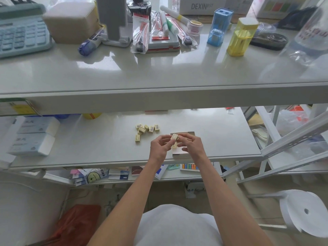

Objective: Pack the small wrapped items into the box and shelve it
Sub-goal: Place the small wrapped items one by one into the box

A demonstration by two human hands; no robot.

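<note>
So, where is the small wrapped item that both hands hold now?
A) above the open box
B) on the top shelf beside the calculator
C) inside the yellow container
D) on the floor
A: the left hand and right hand pinch the wrapped item over the box.

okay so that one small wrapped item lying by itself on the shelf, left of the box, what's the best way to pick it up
Pinch the lone wrapped item across its two long sides, coming straight down from above. It lies flat on the shelf, apart from the pile of wrapped items, so both long sides look clear for fingertips. The left hand is nearer, though both hands now hold another wrapped item over the box.
</note>
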